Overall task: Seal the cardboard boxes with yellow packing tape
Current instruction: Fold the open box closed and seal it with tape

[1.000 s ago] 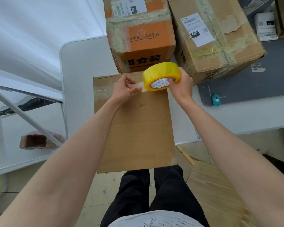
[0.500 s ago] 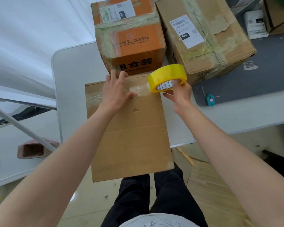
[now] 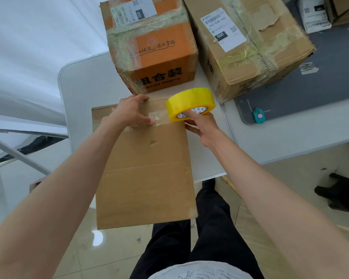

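A plain brown cardboard box [image 3: 145, 174] lies in front of me, its near half hanging over the table edge. My left hand [image 3: 132, 111] lies flat on its far end, fingers straight, pressing a strip of tape [image 3: 159, 117] onto the cardboard. The strip runs right to a yellow tape roll [image 3: 190, 102], lifted at the box's far right corner. My right hand [image 3: 201, 125] holds the roll with a finger through its core.
An orange taped box [image 3: 153, 43] and a larger brown taped box [image 3: 248, 43] stand just behind. A grey mat [image 3: 310, 93] with a small teal cutter [image 3: 259, 115] lies to the right on the white table [image 3: 83, 85]. Floor and my legs are below.
My left hand went from pinching the tape end to lying flat on the strip. The roll moved right, drawing out more tape across the box's far end.
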{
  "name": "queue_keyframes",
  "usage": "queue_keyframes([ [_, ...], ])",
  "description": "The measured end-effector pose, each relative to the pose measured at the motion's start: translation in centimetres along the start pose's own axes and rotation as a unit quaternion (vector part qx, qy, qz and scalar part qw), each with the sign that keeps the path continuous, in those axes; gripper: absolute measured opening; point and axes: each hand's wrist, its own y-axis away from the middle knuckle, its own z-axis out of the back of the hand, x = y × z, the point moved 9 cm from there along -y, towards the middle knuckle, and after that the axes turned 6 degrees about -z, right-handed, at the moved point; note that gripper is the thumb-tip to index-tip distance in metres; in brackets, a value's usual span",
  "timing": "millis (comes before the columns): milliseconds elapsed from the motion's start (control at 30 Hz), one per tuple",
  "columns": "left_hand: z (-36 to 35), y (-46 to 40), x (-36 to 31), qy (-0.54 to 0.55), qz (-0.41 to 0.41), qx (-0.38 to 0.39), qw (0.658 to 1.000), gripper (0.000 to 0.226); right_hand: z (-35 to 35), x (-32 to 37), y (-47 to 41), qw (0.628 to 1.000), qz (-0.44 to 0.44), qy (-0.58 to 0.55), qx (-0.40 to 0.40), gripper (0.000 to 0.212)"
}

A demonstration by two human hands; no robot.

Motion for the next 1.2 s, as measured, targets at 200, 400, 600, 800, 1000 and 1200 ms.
queue_keyframes([
  [200,0.4,0.4,-0.1,0.025,0.018,-0.006,1.000,0.089,0.8,0.0,0.5,0.999,0.041,-0.031,-0.004,0.024],
  [400,0.5,0.5,-0.1,0.047,0.027,-0.015,0.998,0.088,2.5,1.5,2.4,0.968,0.165,0.089,-0.165,0.013],
  [600,0.4,0.5,0.0,0.056,0.019,-0.017,0.998,0.087,3.4,3.8,5.1,0.919,0.289,0.112,-0.246,0.013],
  [800,0.4,0.5,0.0,0.073,0.023,-0.020,0.997,0.087,6.6,4.9,4.1,0.891,0.278,0.167,-0.317,0.013],
  [1000,0.4,0.6,0.0,0.085,0.026,-0.022,0.996,0.085,7.5,5.1,3.4,0.897,0.253,0.146,-0.333,0.010],
  [1200,0.2,1.2,-0.4,0.075,0.010,-0.039,0.996,0.082,8.3,3.3,1.9,0.917,0.199,0.127,-0.320,0.011],
])
